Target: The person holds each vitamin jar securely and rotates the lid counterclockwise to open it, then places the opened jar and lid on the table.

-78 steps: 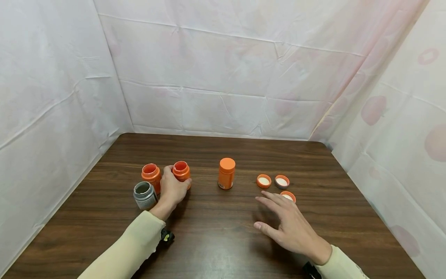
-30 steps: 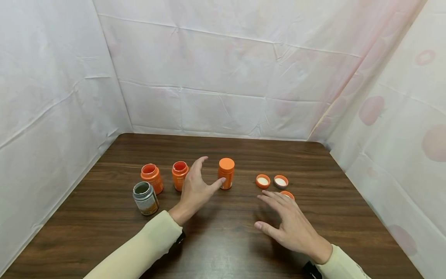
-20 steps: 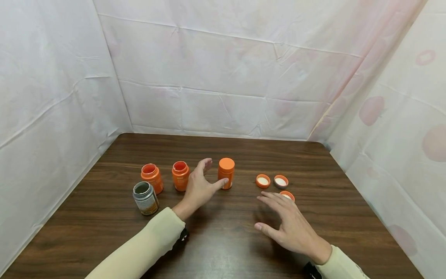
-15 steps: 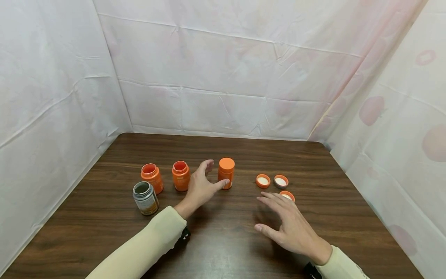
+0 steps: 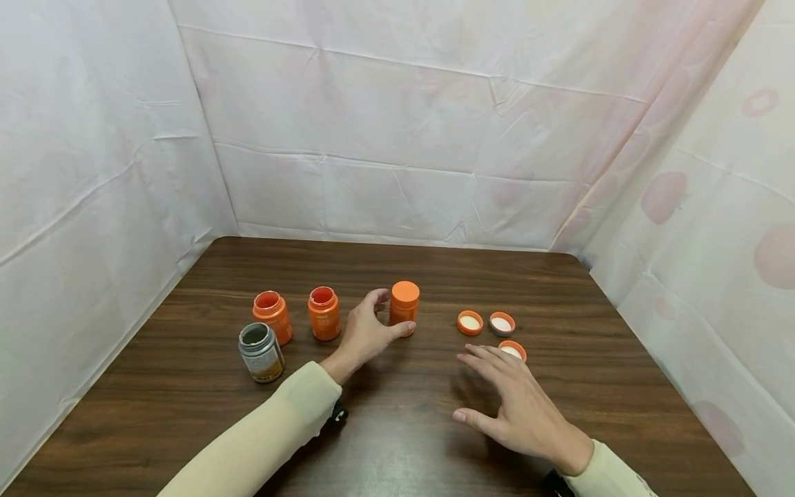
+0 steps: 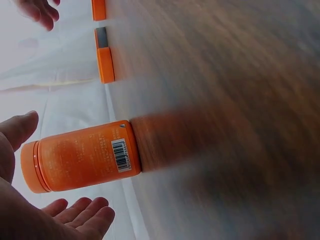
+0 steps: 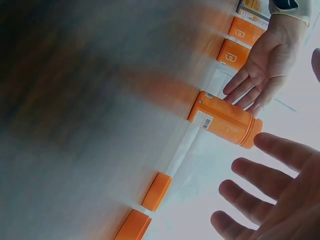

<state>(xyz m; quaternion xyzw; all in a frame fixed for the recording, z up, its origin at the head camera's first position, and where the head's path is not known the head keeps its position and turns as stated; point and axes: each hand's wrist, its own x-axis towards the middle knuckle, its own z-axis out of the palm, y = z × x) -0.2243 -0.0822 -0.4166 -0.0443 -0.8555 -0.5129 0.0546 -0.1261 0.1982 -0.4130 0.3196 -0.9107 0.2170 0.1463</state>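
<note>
An orange bottle with its cap on stands upright mid-table. My left hand reaches around its left side, thumb in front and fingers behind. In the left wrist view a gap shows between the fingers and the bottle, and the thumb is apart from it too. My right hand hovers over the table with spread, relaxed fingers and holds nothing. Just beyond its fingertips lie upturned lids: an orange lid, an orange lid with a grey edge, and another orange lid partly behind the fingers.
Left of my left hand stand three uncapped bottles: an orange bottle, a second orange bottle and a grey bottle. Pale sheets hang behind and beside the dark wooden table.
My left hand has let go of the uncapped orange bottle beside it and moved right, to the capped bottle, its fingers now closer around it. My right hand has stayed nearly still.
</note>
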